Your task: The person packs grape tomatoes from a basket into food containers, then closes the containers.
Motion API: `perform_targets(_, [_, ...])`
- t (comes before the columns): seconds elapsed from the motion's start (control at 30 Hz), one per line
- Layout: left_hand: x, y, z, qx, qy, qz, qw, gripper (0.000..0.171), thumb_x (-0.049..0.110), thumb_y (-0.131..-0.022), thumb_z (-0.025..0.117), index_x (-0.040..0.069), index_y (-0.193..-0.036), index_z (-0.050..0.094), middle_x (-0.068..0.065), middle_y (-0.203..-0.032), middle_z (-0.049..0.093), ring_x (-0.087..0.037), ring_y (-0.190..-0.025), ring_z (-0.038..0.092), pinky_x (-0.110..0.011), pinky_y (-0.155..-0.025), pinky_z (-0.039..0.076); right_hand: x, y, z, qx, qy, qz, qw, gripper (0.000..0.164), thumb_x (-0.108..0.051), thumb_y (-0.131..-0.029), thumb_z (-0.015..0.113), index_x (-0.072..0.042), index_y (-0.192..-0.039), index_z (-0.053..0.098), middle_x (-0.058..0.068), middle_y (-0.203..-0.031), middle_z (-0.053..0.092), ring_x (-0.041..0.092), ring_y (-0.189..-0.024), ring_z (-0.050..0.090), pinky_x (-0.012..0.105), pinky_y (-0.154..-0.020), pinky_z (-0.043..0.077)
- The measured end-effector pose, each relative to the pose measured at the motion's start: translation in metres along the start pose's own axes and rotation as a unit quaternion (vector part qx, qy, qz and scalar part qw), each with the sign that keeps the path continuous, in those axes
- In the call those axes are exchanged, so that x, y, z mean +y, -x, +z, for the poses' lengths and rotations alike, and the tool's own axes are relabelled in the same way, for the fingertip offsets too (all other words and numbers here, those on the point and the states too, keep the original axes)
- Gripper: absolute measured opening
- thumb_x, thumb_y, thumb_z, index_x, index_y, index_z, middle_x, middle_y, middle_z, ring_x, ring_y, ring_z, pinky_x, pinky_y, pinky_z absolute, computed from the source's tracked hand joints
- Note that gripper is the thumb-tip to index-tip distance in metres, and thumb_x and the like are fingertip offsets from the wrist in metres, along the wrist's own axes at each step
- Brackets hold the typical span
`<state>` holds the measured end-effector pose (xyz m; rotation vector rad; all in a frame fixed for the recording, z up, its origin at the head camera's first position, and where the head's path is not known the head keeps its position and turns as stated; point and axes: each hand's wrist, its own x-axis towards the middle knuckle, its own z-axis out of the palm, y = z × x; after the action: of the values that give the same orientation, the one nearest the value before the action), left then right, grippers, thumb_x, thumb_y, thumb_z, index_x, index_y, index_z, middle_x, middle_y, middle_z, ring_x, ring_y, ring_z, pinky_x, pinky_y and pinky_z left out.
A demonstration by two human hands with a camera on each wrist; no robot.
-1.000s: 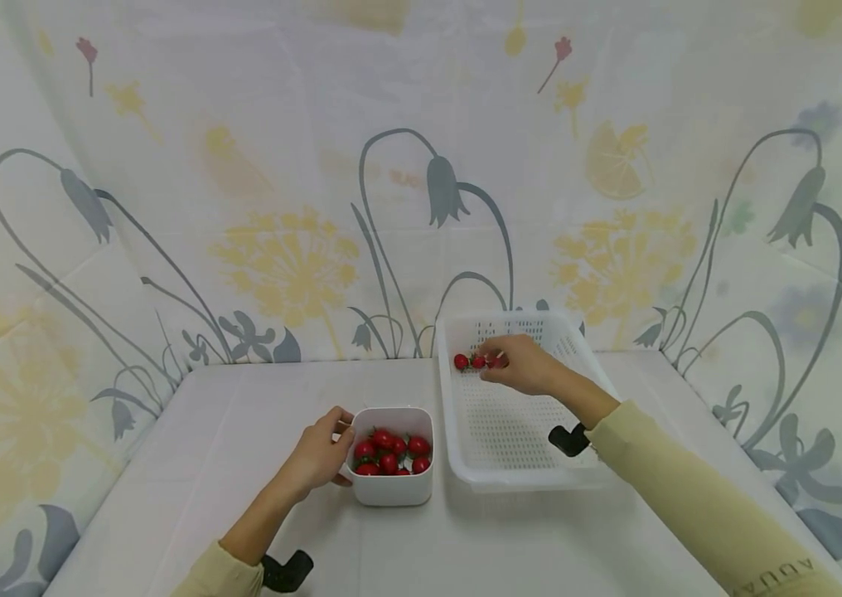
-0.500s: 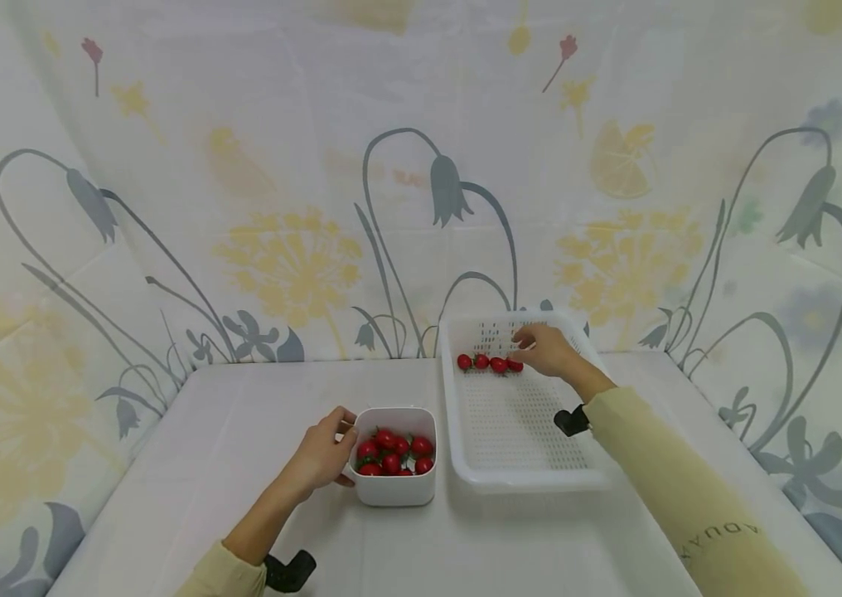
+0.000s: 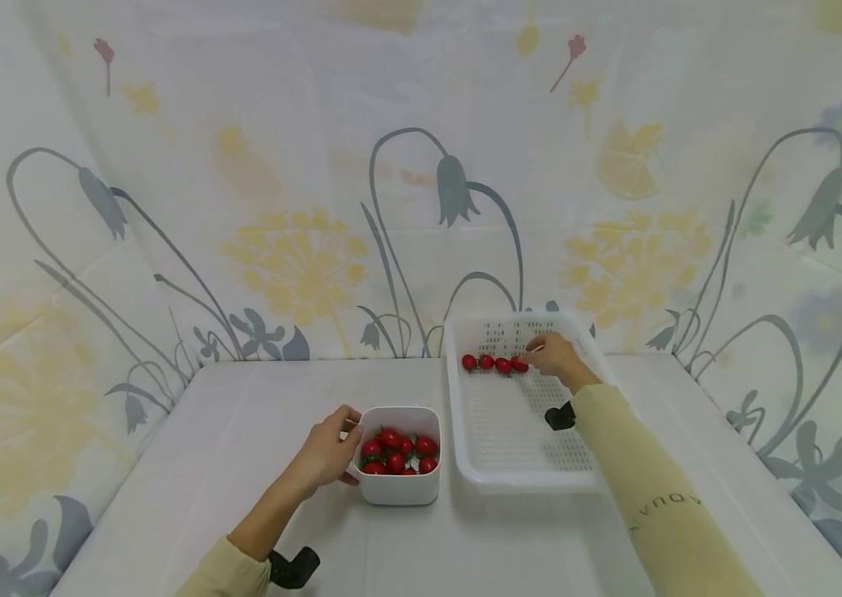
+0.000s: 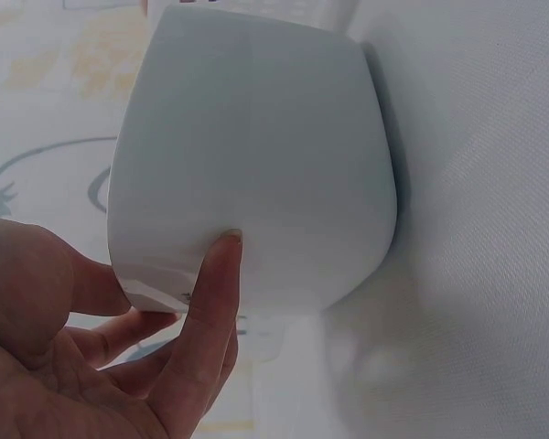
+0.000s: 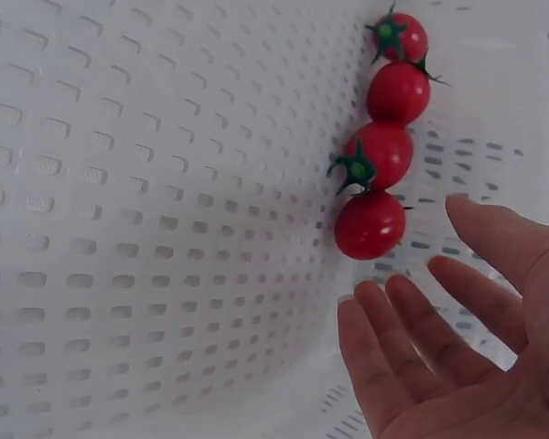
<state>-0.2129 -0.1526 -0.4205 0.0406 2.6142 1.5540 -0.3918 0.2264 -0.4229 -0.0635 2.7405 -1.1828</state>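
Inside the white perforated basket [image 3: 469,468], several cherry tomatoes [image 5: 379,151] with green tops lie in a line against the far wall. My right hand [image 3: 555,356] is beside the end tomato [image 5: 371,225]. In the right wrist view its fingers are spread, apart from the tomato, and hold nothing. To the left stands a small white square box [image 3: 400,491] with several more cherry tomatoes [image 3: 394,461] in it. My left hand [image 3: 331,448] rests against the box's left side. One fingertip [image 4: 227,240] touches the outer wall, and the thumb lies near the rim.
A white cloth [image 3: 302,539] covers the table. Behind it rises a floral-patterned sheet [image 3: 302,124]. The basket's raised rim runs close to the box's right side. Black wrist cameras [image 3: 294,568] are strapped to both wrists.
My right hand was at the third tomato in the row a second ago. It has moved right and let go of the end tomato. The left hand stays at the box.
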Motion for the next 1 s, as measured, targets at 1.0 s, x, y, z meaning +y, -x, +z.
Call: perform_targets(1.0, [0.000,-0.001,0.000,-0.005,0.000,-0.004,1.0000,0.018,0.007,-0.106,0.050,0.000,-0.121,0.056,-0.026,-0.130,0.059,-0.034,-0.102,0.064,-0.038,-0.052,0.063,0.002,-0.015,0.013,0.006,0.129,-0.010,0.992,0.019,-0.015,-0.090,0.077,0.003,-0.095,0.072,0.021,-0.106,0.064,0.031,-0.095,0.056,0.037,-0.076,0.053])
